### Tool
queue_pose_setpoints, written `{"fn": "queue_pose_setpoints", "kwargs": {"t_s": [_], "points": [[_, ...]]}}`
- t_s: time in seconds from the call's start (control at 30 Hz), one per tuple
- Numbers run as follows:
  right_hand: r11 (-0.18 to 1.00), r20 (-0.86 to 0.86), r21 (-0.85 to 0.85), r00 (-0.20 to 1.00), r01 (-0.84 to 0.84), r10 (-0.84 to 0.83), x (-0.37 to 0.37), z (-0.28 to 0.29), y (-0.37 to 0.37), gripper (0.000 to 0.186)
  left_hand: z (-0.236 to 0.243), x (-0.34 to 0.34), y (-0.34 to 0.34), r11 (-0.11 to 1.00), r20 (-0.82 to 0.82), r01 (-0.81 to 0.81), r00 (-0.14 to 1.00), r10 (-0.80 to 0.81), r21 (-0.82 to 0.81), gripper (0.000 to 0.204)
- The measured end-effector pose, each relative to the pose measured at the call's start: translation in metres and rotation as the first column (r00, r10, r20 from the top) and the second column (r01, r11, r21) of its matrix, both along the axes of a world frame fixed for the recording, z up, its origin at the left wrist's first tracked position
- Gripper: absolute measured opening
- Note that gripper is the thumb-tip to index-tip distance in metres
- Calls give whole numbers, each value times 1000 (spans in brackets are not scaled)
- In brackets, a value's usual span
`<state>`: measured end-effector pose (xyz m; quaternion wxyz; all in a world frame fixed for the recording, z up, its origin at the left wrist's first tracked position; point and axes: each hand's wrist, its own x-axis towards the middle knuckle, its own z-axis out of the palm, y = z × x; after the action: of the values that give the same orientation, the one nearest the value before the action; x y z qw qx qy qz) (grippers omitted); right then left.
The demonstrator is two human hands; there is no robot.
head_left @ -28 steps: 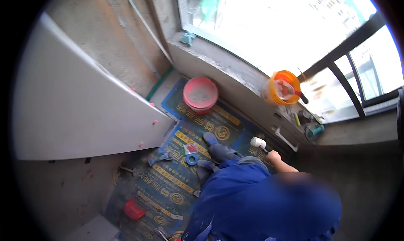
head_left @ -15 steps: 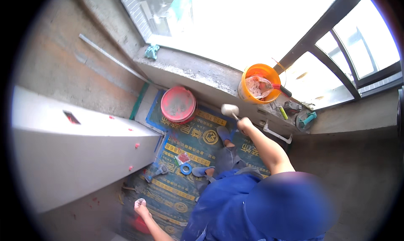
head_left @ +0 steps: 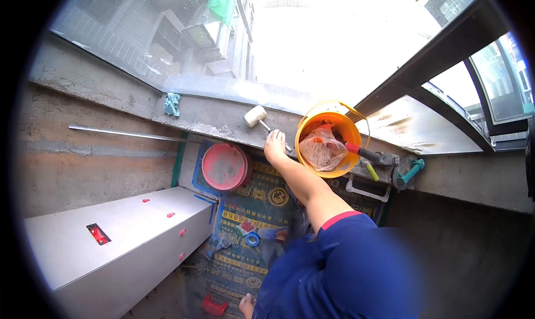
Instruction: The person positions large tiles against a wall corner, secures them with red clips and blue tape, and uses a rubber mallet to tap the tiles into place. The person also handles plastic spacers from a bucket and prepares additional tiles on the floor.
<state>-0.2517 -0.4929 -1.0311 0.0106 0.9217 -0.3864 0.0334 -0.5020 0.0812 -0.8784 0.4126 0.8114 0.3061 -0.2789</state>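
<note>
A mallet with a whitish head point(head_left: 255, 116) lies at the concrete window sill, its handle running toward the orange bucket. My right hand point(head_left: 275, 147), arm stretched forward, is closed over that handle; the handle's end shows past the fingers. Just right of the hand stands the orange bucket point(head_left: 351, 130), with a clear plastic bag point(head_left: 321, 148) and a red-and-black tool handle point(head_left: 362, 152) in it. My left hand point(head_left: 246, 305) hangs low beside my body, fingers curled and partly hidden; what they hold, if anything, I cannot make out. Left of it is a red plastic piece point(head_left: 214, 305).
A red lidded bucket point(head_left: 224, 167) stands on the covered floor below the sill. Blue tape point(head_left: 252, 240) lies near my feet. A white boxed ledge point(head_left: 139, 218) with red clips is at left. A teal-handled tool point(head_left: 409, 172) and a teal cloth point(head_left: 171, 104) rest on the sill.
My right hand has carried the mallet left and forward to the sill. My left hand has come in toward my body. The view has shifted closer to the window.
</note>
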Motion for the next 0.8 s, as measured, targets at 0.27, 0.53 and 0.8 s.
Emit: {"fn": "queue_pose_setpoints", "kwargs": {"t_s": [0.27, 0.53, 0.8], "points": [[709, 427, 658, 901, -254, -74, -100, 170, -45, 21, -33, 14, 1, 988, -79, -79, 994, 69, -132, 22], [736, -254, 672, 959, 85, 122, -170, 121, -191, 36, -3, 146, -95, 959, -68, 235, 966, -248, -158, 24], [694, -139, 693, 981, 196, -138, -202, 213, -134, 39, -12, 166, -100, 969, -69, 192, 976, -205, -158, 24]]}}
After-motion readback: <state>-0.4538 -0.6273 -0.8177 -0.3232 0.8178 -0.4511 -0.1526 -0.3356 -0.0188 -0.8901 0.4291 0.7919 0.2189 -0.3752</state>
